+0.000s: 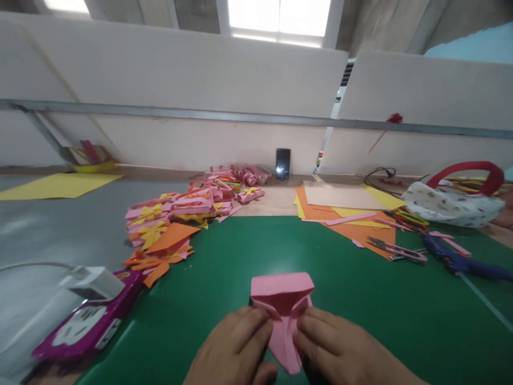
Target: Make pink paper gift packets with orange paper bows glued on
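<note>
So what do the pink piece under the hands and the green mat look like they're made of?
Pink piece: looks like matte coloured paper; it holds sharp creases and thin folded flaps. Both hands, left and right, press on its lower folds. Green mat: smooth, with a faint sheen from the overhead light; probably a plastic or rubber cutting mat, though that is uncertain.

Open green mat [360,321] stretches ahead and to the right of the folded pink paper [282,297], a bare lane between the two clutters. On the left, a heap of pink and orange paper pieces [172,224] crowds the mat's edge, with a purple power strip [86,323] and white plug [96,282] just below it. On the right, scissors [395,250] and a blue glue gun [460,262] lie across the way, orange and yellow sheets [344,214] behind them. A phone [282,163] stands against the back wall.
</note>
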Motion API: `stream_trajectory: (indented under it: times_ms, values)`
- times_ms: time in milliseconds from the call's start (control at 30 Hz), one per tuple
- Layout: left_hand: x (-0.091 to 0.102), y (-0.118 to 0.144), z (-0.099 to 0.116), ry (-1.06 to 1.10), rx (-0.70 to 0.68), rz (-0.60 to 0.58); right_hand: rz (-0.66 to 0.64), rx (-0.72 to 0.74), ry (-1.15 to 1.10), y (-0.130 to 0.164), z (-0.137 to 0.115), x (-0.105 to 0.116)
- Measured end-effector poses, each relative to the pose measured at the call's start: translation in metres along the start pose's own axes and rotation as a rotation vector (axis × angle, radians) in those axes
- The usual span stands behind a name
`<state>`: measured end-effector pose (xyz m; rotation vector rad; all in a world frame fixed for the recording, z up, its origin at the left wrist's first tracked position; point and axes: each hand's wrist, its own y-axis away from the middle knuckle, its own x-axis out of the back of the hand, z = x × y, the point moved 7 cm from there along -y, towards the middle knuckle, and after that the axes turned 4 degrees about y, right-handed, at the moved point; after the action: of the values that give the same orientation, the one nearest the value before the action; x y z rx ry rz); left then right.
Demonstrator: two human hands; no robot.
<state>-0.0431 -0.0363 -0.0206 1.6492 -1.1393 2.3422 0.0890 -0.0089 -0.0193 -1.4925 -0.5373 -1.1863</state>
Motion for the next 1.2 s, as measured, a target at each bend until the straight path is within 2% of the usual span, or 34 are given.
stream_trajectory:
  times_ms: [167, 300, 433, 533, 633, 733, 867, 933, 1033, 1200]
  values:
    - [-0.01, -0.006, 0.001, 0.003, 0.073, -0.14, 0.044, 0.005, 0.033, 0.001, -0.004, 0.0]
    - [-0.014, -0.009, 0.004, 0.001, 0.134, -0.163, 0.037, 0.102, 0.125, -0.004, -0.013, 0.003]
    - [-0.02, -0.012, 0.009, -0.074, 0.088, -0.184, -0.047, 0.229, 0.296, -0.009, -0.025, 0.005]
    - [-0.023, -0.014, 0.012, -0.111, 0.048, -0.213, -0.139, 0.279, 0.291, -0.011, -0.028, 0.006]
    - [-0.02, -0.015, 0.012, -0.083, 0.03, -0.198, -0.174, 0.286, 0.24, -0.012, -0.024, 0.005]
    - [-0.016, -0.017, 0.01, -0.031, 0.053, -0.192, -0.133, 0.156, 0.061, -0.012, -0.009, 0.004]
    - [-0.016, -0.015, 0.002, -0.012, 0.162, -0.202, -0.061, -0.211, -0.252, -0.012, 0.021, 0.001]
    - [-0.017, -0.014, -0.002, 0.004, 0.216, -0.198, -0.045, -0.314, -0.334, -0.01, 0.028, -0.001]
    - [-0.019, -0.014, -0.01, 0.068, 0.318, -0.188, -0.051, -0.422, -0.337, -0.007, 0.037, -0.006]
    - [-0.018, -0.014, -0.018, 0.074, 0.552, -0.194, -0.15, -0.593, -0.281, 0.001, 0.053, -0.022]
